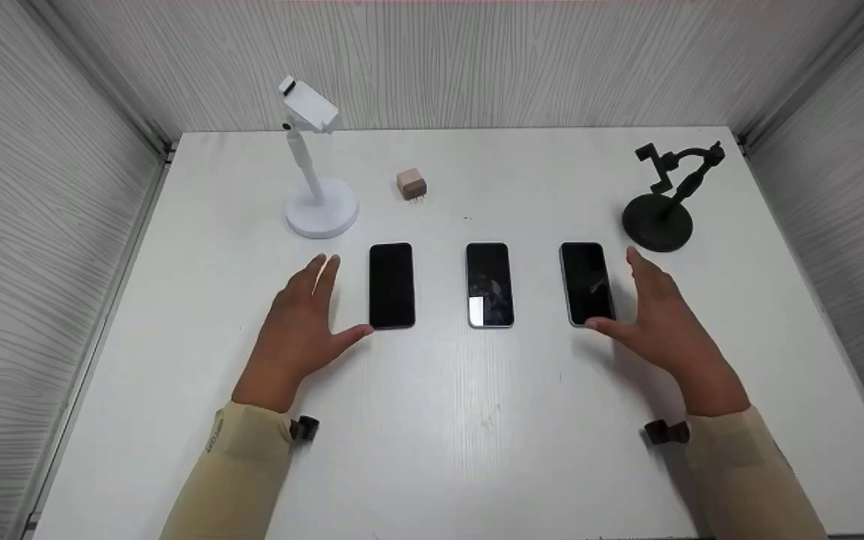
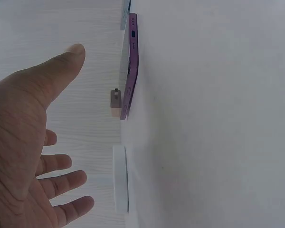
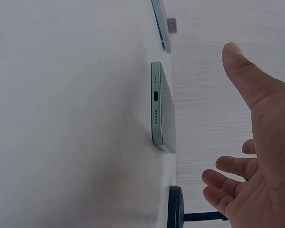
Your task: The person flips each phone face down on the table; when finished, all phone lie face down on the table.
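Wood-grained panels close in the tabletop [image 1: 439,420] on three sides, and everything before me sits within them. Starting at the left panel [image 1: 27,225], I come first to my left sleeve [image 1: 237,480], tan, with a small black device [image 1: 307,429] at its cuff. My left hand [image 1: 297,322] hangs above the tabletop, its fingers [image 2: 69,183] wide, its thumb held well out. Beyond it the white stand [image 1: 323,214] rests on its round base, its post leaning and a blocky head on top.

Just right of that hand lies the left phone [image 1: 392,285], screen up, its edge purple in the left wrist view; my thumb is apart from it there. Behind this phone, near the white stand, is a small pinkish charger [image 1: 411,184] with its prongs showing. The middle phone [image 1: 488,274] lies face up next, a bright reflection on its lower screen. Then comes the right phone [image 1: 584,277], also face up, slightly angled, its edge pale green.

My right hand [image 1: 661,322] hangs just beside it, its fingers wide too, its thumb raised off the phone. Behind that hand stands the black stand [image 1: 658,229], its jointed arm bent above a round base; my right sleeve [image 1: 751,480] and the right panel [image 1: 859,187] finish the row.
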The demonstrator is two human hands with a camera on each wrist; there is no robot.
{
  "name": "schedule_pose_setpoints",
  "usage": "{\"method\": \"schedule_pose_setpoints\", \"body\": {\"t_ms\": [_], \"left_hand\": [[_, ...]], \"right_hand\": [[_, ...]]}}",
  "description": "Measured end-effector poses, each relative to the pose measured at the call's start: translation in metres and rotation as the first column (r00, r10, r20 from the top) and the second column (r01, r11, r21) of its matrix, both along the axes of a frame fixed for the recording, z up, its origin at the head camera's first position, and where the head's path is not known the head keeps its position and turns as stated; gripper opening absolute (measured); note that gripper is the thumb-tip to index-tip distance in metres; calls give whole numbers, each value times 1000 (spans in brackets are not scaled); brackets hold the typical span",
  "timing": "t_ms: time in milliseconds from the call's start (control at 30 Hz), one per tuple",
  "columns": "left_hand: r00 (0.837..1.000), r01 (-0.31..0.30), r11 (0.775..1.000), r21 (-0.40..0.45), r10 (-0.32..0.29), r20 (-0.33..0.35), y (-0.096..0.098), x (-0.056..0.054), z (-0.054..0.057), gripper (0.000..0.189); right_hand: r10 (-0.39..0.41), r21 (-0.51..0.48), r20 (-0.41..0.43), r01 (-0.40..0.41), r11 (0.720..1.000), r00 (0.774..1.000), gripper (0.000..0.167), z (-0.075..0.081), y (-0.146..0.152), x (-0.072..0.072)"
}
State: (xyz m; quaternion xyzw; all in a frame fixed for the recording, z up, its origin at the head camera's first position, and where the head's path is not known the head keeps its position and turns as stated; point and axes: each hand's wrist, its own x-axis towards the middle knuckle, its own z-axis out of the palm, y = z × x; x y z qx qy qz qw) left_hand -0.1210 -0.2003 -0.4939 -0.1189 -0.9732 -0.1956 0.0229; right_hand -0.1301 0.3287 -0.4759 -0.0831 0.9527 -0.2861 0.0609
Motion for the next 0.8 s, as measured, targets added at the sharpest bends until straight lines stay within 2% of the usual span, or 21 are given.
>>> {"method": "schedule_pose_setpoints", "body": {"t_ms": [267,600,800], "left_hand": [[999,4,1000,9,-5,35,6,0,-5,117],[998,10,1000,13,-11,64,13,-2,-6,117],[997,20,1000,22,-21,69,17,-2,-6,117]], "right_hand": [[51,-44,-12,-52,998,999,126,-4,-28,-9],[109,-73,19,-107,992,994,128,-8,-65,-15],[169,-36,1,-168,985,986,128,-10,-83,-15]]}}
